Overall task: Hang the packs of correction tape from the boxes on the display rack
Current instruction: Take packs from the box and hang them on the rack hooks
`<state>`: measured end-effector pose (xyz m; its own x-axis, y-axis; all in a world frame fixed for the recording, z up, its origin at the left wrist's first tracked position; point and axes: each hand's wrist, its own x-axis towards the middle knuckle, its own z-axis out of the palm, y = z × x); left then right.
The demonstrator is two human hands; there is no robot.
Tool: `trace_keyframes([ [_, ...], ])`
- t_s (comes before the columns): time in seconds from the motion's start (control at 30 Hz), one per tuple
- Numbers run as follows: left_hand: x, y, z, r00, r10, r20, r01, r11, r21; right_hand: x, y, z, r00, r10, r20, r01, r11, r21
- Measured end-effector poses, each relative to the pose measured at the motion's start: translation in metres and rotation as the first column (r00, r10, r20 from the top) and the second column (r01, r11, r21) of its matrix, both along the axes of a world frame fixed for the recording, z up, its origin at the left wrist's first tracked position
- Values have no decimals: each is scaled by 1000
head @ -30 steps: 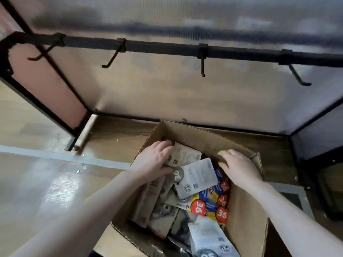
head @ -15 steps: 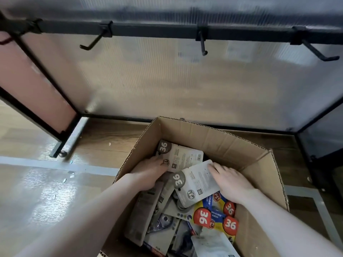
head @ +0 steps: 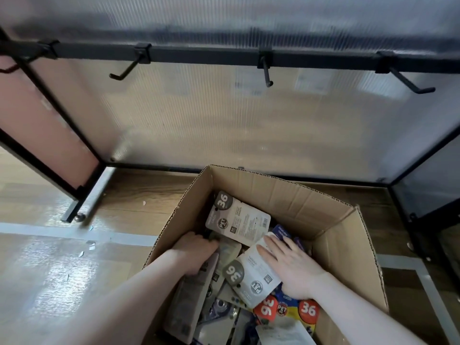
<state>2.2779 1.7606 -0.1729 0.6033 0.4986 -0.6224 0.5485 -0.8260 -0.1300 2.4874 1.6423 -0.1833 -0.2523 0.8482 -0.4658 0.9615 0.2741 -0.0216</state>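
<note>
An open cardboard box (head: 311,202) on the floor holds several packs of correction tape, grey ones and blue-yellow ones with red "36" stickers. My left hand (head: 196,252) is deep in the box's left side, fingers curled among grey packs (head: 189,295); what it grips is hidden. My right hand (head: 291,267) lies flat, fingers spread, on a white-grey pack (head: 251,277) marked "36". Another grey pack (head: 236,220) leans against the box's back. Above, the display rack's black bar (head: 199,54) carries bare hooks (head: 266,73).
The rack's translucent back panel (head: 224,120) stands behind the box. Black frame legs (head: 72,195) rest on the wooden floor at left, another frame (head: 423,220) at right. Grey tape lines (head: 49,232) cross the floor.
Both hands have pushed deeper into the box. My right hand slid onto the white-grey pack and flattened on it. The view dropped and moved closer to the box.
</note>
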Motion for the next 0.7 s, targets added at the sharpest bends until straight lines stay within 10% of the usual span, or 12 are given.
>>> trace_keyframes([
  [0.2, -3, 0, 1, 999, -45, -14, 44, 998, -53, -10, 6, 10, 999, 20, 30, -16, 991, -131],
  [0.5, -10, 0, 11, 992, 103, 68, -85, 969, -230, -37, -18, -8, 923, 379, -67, -353, 904, 242],
  [0.7, -8, -5, 26, 931, 323, 167, -239, 889, -390, -12, -8, 11, 951, 195, -239, -84, 910, 406],
])
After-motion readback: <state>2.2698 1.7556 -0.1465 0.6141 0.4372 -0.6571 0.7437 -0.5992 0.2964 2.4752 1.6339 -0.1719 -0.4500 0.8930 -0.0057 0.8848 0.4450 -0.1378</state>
